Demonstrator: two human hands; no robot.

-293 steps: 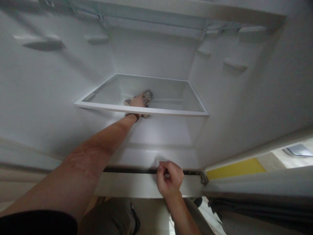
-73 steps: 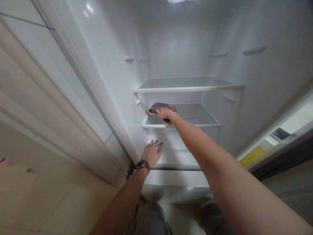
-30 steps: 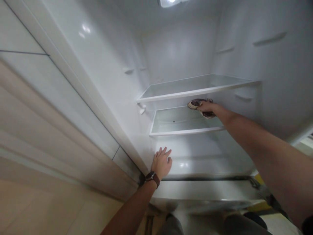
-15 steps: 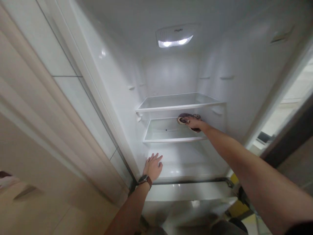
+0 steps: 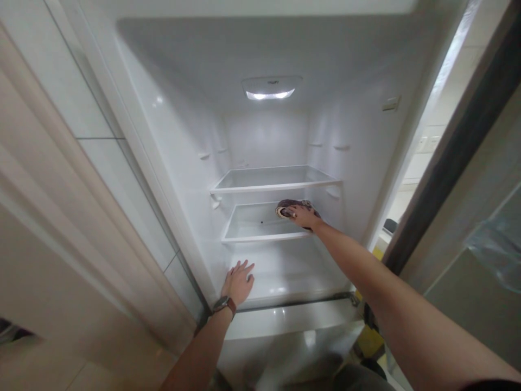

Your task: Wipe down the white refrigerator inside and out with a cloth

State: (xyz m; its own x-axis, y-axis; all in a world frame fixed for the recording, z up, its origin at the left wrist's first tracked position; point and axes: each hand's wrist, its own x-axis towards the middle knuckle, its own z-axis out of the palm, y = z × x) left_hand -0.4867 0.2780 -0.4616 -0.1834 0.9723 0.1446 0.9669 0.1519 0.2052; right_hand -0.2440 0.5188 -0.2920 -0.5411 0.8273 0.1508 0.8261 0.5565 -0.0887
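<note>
My right hand reaches into the refrigerator and presses on a dark brown patterned cloth with pale edging. Beneath the cloth lies the lower glass shelf, towards its right end. A small dark spot shows on that shelf, left of the cloth. My left hand has its fingers spread and rests low at the left, on or against the white bottom surface inside. A watch with a brown strap is on the left wrist.
An upper glass shelf sits above the cloth. A lit lamp is on the ceiling of the compartment. Small shelf supports stick out from the side walls. The open door stands at the right, a tiled wall at the left.
The camera view has shifted, moving the refrigerator leftward in the picture and showing more of the door. My right hand stays on the cloth, slightly nearer the shelf's front. My left hand keeps its place.
</note>
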